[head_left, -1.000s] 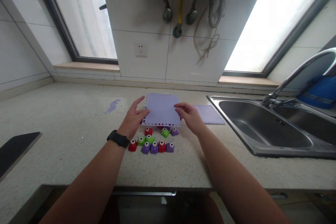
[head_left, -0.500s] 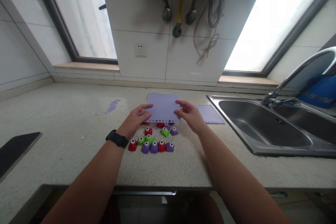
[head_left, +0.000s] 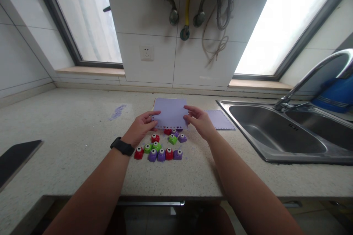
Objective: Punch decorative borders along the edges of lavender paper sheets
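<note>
My left hand, with a dark watch on its wrist, pinches the left edge of a light purple sheet of paper. My right hand grips the sheet's right edge between thumb and fingers. Small punched shapes, some heart-like, run along the sheet's near edge. Just in front of it, several small craft punches in red, green and purple stand on the counter. The sheet partly covers the farthest ones. A second purple sheet with punched edges lies right of my right hand.
Purple paper bits lie scattered on the counter to the left. A steel double sink with a tall faucet is set in at the right. A dark flat object sits at the far left.
The sheet in my hands has shifted very slightly, and my left thumb sits a little lower on its edge. Both hands keep hold of it. The view has moved slightly.
</note>
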Tool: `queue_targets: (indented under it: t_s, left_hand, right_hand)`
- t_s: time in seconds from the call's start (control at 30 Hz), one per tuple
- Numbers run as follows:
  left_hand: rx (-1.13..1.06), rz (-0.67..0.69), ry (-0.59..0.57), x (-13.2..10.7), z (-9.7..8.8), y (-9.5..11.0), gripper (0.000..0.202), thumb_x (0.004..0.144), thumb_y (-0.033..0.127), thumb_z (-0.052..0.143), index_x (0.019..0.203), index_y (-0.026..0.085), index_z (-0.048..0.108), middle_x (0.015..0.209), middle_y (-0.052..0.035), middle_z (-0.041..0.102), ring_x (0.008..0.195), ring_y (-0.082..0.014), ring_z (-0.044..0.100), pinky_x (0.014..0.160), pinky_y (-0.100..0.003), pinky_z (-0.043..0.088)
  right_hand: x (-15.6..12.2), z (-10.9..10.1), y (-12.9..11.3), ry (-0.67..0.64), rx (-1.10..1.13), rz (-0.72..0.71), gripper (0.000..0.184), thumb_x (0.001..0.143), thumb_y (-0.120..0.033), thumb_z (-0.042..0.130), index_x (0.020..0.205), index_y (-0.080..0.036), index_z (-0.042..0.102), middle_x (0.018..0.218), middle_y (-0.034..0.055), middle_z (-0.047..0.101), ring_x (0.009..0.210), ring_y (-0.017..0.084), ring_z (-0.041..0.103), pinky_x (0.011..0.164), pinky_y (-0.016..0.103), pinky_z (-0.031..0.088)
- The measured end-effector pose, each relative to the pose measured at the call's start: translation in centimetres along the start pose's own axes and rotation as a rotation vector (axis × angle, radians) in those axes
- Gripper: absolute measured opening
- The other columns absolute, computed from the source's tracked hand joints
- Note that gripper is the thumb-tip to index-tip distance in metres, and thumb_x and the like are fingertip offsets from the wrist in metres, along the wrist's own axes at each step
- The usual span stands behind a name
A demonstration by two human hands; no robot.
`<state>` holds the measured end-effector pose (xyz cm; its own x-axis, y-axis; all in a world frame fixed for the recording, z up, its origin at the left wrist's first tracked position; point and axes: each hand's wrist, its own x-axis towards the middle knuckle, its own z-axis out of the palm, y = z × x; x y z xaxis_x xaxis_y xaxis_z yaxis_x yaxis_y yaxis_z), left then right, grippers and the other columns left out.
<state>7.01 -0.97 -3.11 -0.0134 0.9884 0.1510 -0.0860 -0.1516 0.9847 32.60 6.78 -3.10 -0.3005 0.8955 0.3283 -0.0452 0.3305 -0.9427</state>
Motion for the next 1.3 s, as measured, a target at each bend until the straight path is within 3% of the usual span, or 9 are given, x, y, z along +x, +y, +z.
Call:
queue_targets:
  t_s: [0.37, 0.5, 0.57, 0.7, 0.83, 0.93, 1.1, 1.3]
  left_hand:
    - [-0.009, 0.007, 0.013, 0.3, -0.2, -0.3, 0.053, 0.079, 0.024, 0.076, 0.13, 0.016, 0.063, 0.087, -0.0018, 0.07, 0.079, -0.0133, 0.063, 0.064, -0.022, 0.056]
    - [-0.098, 0.03, 0.038, 0.4, -0.4, -0.4, 0.063, 0.079, 0.023, 0.077, 0.138, 0.019, 0.056, 0.086, -0.0007, 0.071, 0.073, -0.0123, 0.065, 0.06, -0.02, 0.057]
    - [-0.177, 0.037, 0.068, 0.5, -0.5, -0.5, 0.069, 0.079, 0.021, 0.078, 0.143, 0.021, 0.051, 0.083, 0.0009, 0.071, 0.07, -0.0116, 0.067, 0.058, -0.02, 0.058]
    - [-0.349, 0.038, 0.122, 0.6, -0.6, -0.2, 0.072, 0.081, 0.019, 0.076, 0.146, 0.022, 0.045, 0.088, -0.0005, 0.074, 0.073, -0.0126, 0.072, 0.061, -0.02, 0.06]
    - [-0.385, -0.004, 0.047, 0.6, -0.2, -0.1, 0.056, 0.083, 0.019, 0.076, 0.135, 0.018, 0.054, 0.111, -0.0102, 0.075, 0.084, -0.0154, 0.075, 0.066, -0.021, 0.061]
    - [-0.281, -0.062, -0.03, 0.7, 0.5, -0.4, 0.042, 0.085, 0.023, 0.076, 0.124, 0.015, 0.062, 0.115, -0.0135, 0.074, 0.086, -0.0159, 0.075, 0.067, -0.021, 0.06]
    - [-0.094, -0.077, -0.111, 1.0, 1.1, -0.8, 0.029, 0.085, 0.029, 0.076, 0.109, 0.013, 0.071, 0.101, -0.0113, 0.077, 0.083, -0.0153, 0.073, 0.067, -0.022, 0.057]
    - [-0.023, -0.069, -0.099, 1.1, 0.7, -0.8, 0.027, 0.084, 0.035, 0.076, 0.096, 0.011, 0.074, 0.088, -0.0106, 0.078, 0.071, -0.0156, 0.071, 0.062, -0.024, 0.054]
  right_hand:
    - [0.2, 0.0, 0.4, -0.007, -0.005, -0.016, 0.038, 0.074, -0.031, 0.081, 0.109, -0.022, 0.071, 0.075, -0.0017, 0.06, 0.068, 0.015, 0.06, 0.064, 0.034, 0.054]
    - [0.1, 0.1, 0.3, -0.035, 0.034, -0.042, 0.041, 0.073, -0.028, 0.081, 0.112, -0.024, 0.067, 0.083, -0.0018, 0.059, 0.067, 0.013, 0.06, 0.063, 0.032, 0.055]
    - [-0.1, 0.4, 0.1, -0.045, 0.083, -0.045, 0.056, 0.072, -0.025, 0.082, 0.123, -0.026, 0.06, 0.088, -0.0025, 0.06, 0.064, 0.012, 0.061, 0.063, 0.031, 0.056]
    - [-0.4, 1.1, -0.2, 0.001, 0.2, -0.024, 0.096, 0.07, -0.023, 0.082, 0.147, -0.034, 0.025, 0.095, -0.0021, 0.068, 0.063, 0.013, 0.064, 0.063, 0.031, 0.057]
    - [-0.6, 2.1, 0.1, 0.098, 0.272, -0.007, 0.111, 0.07, -0.024, 0.084, 0.151, -0.034, 0.008, 0.106, 0.0039, 0.073, 0.069, 0.016, 0.069, 0.064, 0.031, 0.057]
    - [-0.6, 2.7, 0.4, 0.15, 0.326, -0.006, 0.119, 0.07, -0.023, 0.084, 0.153, -0.036, 0.0, 0.104, 0.0032, 0.074, 0.073, 0.018, 0.071, 0.064, 0.031, 0.058]
    - [-0.9, 3.5, 0.4, 0.119, 0.377, 0.022, 0.117, 0.07, -0.021, 0.086, 0.153, -0.037, 0.005, 0.107, 0.0041, 0.074, 0.077, 0.02, 0.072, 0.065, 0.032, 0.058]
    - [-1.2, 4.0, 0.4, 0.044, 0.35, 0.086, 0.108, 0.068, -0.024, 0.087, 0.151, -0.034, 0.02, 0.103, 0.0025, 0.074, 0.082, 0.02, 0.072, 0.072, 0.033, 0.059]
